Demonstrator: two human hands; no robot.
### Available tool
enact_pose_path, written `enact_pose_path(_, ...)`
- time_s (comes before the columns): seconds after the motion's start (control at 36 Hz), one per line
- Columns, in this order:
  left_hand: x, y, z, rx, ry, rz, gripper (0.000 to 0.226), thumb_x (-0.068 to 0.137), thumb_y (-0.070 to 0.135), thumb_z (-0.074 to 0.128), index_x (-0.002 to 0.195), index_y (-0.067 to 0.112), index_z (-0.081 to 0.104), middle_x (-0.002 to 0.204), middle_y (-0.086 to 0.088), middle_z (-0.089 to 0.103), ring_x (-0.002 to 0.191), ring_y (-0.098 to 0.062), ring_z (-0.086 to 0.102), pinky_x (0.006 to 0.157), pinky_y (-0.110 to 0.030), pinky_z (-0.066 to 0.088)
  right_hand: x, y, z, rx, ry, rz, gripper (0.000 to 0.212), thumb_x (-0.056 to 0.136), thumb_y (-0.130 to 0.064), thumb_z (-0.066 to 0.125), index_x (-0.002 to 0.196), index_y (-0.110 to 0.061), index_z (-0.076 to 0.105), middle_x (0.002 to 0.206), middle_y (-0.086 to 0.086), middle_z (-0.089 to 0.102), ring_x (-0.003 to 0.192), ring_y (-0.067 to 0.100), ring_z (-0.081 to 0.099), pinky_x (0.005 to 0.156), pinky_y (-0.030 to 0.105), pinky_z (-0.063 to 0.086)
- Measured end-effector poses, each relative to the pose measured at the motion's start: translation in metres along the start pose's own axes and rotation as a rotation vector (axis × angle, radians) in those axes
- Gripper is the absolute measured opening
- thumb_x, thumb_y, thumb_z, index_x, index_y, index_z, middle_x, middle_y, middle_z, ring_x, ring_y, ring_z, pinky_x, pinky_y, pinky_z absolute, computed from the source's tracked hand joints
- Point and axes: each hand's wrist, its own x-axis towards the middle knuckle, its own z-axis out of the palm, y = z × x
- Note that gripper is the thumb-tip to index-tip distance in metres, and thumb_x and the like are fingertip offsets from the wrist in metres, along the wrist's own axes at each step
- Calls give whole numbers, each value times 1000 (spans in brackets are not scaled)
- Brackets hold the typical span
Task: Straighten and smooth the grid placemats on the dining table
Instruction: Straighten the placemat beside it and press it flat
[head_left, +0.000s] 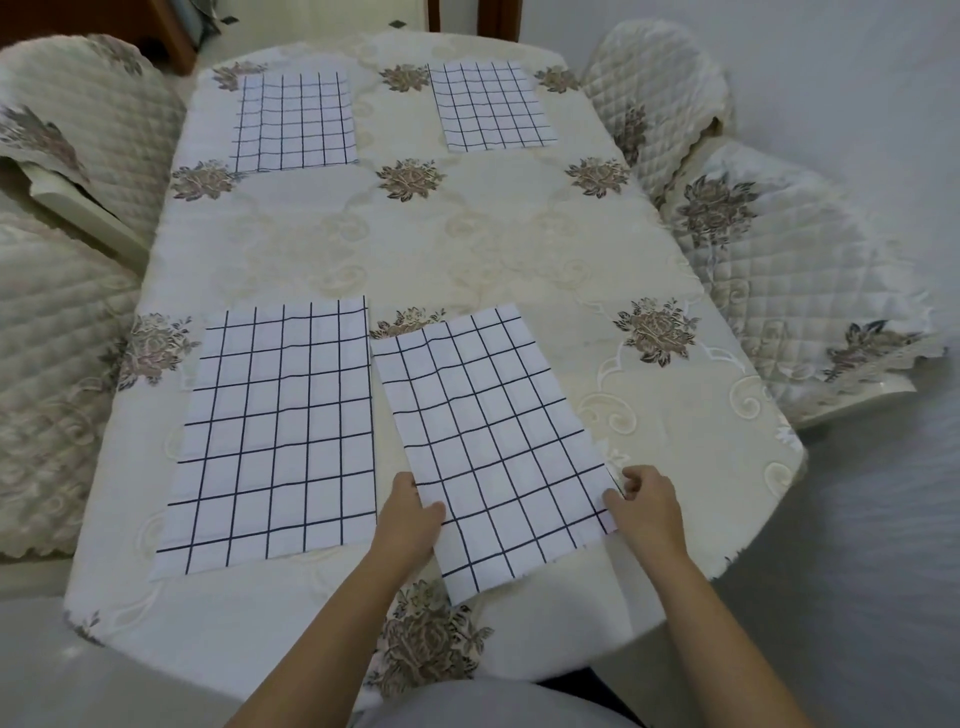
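Several white placemats with dark grid lines lie on the cream floral tablecloth (467, 244). The near right placemat (493, 441) sits skewed, its far end turned to the left and close to the near left placemat (280, 431), which lies square. My left hand (410, 512) pinches the skewed mat's left edge, thumb on top. My right hand (647, 501) pinches its right edge, fingers curled. A far left placemat (296, 122) and a far right placemat (491, 106) lie flat at the table's far end.
Quilted floral chair covers surround the table: chairs at the left (67, 130) and chairs at the right (769, 249). The table's near edge (260, 670) is close to my body. Grey floor (857, 571) lies to the right.
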Motion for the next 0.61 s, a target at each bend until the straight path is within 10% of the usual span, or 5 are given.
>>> enact_pose_path(0.11,-4,11,10,56,-25,9,52,95,4,37,143,16,20,82,9,42,68,-7,44,59,-20,37,11,-14,-4,-168,-174,55,42,83,-24,65,113,-1,47,105,11,50,84,21,47,65,28,36)
enact_pose_path(0.22,-10,26,12,13,-69,-2,59,96,-1,33,149,17,10,154,-7,21,140,-25,25,110,-32,25,23,-17,-8,-233,-212,100,44,80,-32,68,107,-5,46,102,11,51,88,25,52,62,28,40)
enact_pose_path(0.61,18,82,67,-85,-148,40,62,90,-11,31,146,16,25,143,2,35,137,-18,28,105,-27,28,67,2,-63,-158,-116,80,47,86,-32,62,119,-3,47,121,15,47,107,29,52,84,34,43)
